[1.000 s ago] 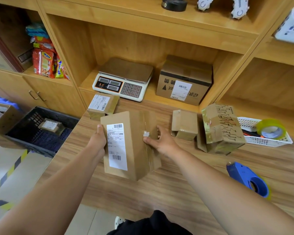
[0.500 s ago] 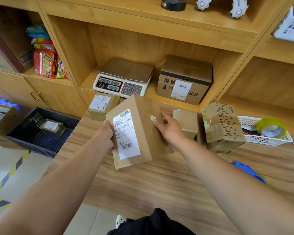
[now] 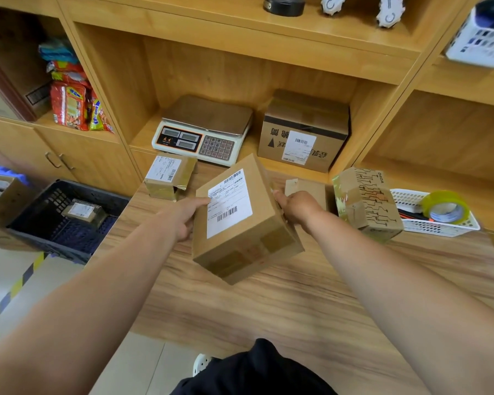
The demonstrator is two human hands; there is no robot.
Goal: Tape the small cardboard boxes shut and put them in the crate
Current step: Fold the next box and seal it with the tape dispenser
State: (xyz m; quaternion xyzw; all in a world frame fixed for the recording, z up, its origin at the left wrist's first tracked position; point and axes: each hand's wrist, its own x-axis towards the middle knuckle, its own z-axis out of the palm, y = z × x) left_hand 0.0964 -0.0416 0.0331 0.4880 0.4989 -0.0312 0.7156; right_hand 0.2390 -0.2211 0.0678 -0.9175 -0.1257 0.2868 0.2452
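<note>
Gripping the labelled cardboard box [image 3: 240, 223] in both hands, left hand [image 3: 183, 216] clamped on its left edge with the thumb on the label and right hand [image 3: 297, 208] curled round its far right side, I hold it tilted over the tabletop [image 3: 268, 303]. Its seams appear taped, so I judge the step in hand to be transfer to the black crate [image 3: 54, 248] on the floor at my left, where one small box [image 3: 83, 212] lies. Recommended procedure: level the box, support it from below, and lower it beside that small box rather than dropping it.

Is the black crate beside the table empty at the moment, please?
No, a small labelled box lies inside the black crate.
</note>
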